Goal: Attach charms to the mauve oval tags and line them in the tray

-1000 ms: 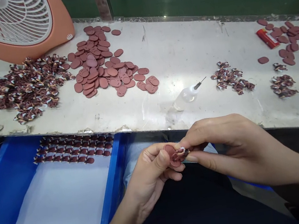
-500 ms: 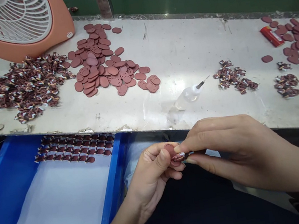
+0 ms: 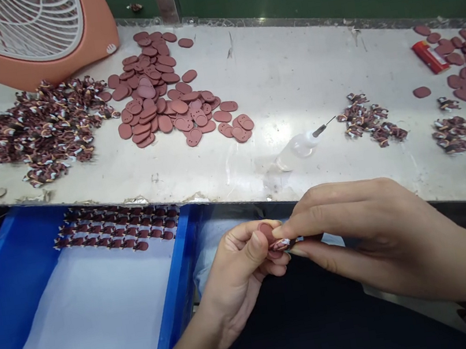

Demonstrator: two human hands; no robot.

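My left hand (image 3: 243, 260) pinches a reddish-brown oval base (image 3: 267, 232) between thumb and fingers, with part of another such disc showing beneath it. Against that base, my right hand (image 3: 351, 232) holds a small painted figurine (image 3: 282, 243), brown with white and dark parts, between thumb and fingertips. Fingers cover much of both pieces, so I cannot tell how firmly they are joined. On the bench above my hands lies a translucent squeeze bottle (image 3: 297, 150) with a needle tip pointing up to the right.
A blue tray (image 3: 186, 228) at lower left holds rows of figurines on bases and white paper. Loose bases (image 3: 164, 123) and piled figurines (image 3: 42, 130) lie beside an orange fan (image 3: 102, 36). Right, more figurines (image 3: 367, 116) and a red-and-white packet (image 3: 430, 57).
The view has shifted slightly, so the bench items appear a little farther right. Both hands keep their hold, with the figurine pressed against the base almost as before.
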